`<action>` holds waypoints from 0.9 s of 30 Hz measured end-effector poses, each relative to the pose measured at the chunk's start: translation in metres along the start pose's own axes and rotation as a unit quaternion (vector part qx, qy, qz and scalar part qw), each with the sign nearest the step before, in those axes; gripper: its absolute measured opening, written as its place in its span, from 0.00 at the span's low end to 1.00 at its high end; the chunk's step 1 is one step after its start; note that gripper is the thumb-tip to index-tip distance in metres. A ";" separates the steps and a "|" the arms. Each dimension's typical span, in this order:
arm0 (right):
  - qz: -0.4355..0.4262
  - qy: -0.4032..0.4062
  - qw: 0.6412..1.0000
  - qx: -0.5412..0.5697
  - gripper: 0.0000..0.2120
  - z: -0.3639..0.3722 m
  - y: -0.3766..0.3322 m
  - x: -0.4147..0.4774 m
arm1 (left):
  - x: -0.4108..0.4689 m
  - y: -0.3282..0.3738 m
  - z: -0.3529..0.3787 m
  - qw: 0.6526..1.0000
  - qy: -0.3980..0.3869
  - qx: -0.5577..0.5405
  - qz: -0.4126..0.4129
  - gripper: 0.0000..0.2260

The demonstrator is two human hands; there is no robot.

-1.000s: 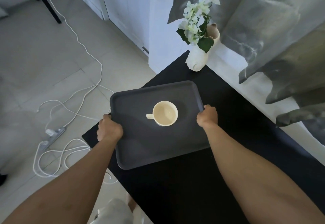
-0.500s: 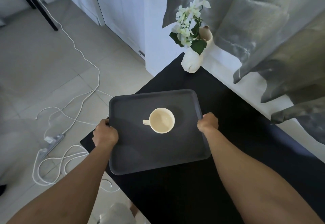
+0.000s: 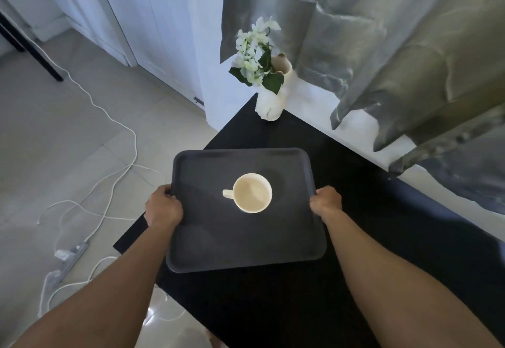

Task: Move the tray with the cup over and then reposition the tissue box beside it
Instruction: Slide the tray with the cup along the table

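A dark grey rectangular plastic tray (image 3: 218, 238) is gripped at mid-frame by the left hand (image 3: 163, 207) and right hand (image 3: 325, 200), fingers clamped on its edges; a cream ceramic cup (image 3: 252, 192) is carried at its centre.

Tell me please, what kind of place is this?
Probably a room in a home: grey curtains hang beside a black table, a white vase of flowers stands on it, and power cords trail over the tiled floor.

Head camera looks steeply down, close.
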State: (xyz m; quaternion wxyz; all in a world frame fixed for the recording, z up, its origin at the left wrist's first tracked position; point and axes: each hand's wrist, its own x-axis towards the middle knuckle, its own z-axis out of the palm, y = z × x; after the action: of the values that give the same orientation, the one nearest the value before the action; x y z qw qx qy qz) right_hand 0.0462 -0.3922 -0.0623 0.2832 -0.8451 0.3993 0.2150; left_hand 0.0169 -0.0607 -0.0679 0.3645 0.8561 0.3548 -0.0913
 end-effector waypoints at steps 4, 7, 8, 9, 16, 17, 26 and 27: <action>0.021 0.000 0.999 0.036 0.13 -0.018 0.022 -0.004 | 0.000 0.025 0.009 0.999 -0.022 0.014 0.039 0.19; 0.036 -0.005 0.998 0.050 0.10 -0.030 0.040 -0.005 | -0.003 0.044 0.017 0.997 -0.035 0.021 0.061 0.19; 0.043 -0.007 0.997 0.060 0.10 -0.036 0.048 -0.007 | -0.005 0.051 0.021 0.996 -0.042 0.025 0.070 0.19; 0.048 -0.010 0.996 0.069 0.09 -0.040 0.053 -0.008 | -0.006 0.056 0.024 0.996 -0.047 0.026 0.075 0.20; 0.078 0.002 0.989 0.124 0.09 -0.065 0.094 -0.007 | -0.018 0.098 0.049 0.987 -0.088 0.032 0.127 0.20; 0.080 0.004 0.988 0.133 0.09 -0.067 0.098 -0.007 | -0.019 0.102 0.052 0.986 -0.092 0.033 0.134 0.20; 0.114 0.022 0.980 0.163 0.08 -0.080 0.129 0.012 | -0.023 0.144 0.086 0.977 -0.113 0.060 0.171 0.17; 0.118 0.024 0.979 0.164 0.06 -0.081 0.131 0.015 | -0.023 0.148 0.090 0.977 -0.114 0.061 0.170 0.17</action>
State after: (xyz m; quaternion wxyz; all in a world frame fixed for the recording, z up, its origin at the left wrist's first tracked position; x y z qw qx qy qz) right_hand -0.0383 -0.5209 -0.0510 0.3809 -0.7394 0.5321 0.1585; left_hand 0.1090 -0.2065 -0.0404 0.3601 0.9084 0.1544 -0.1460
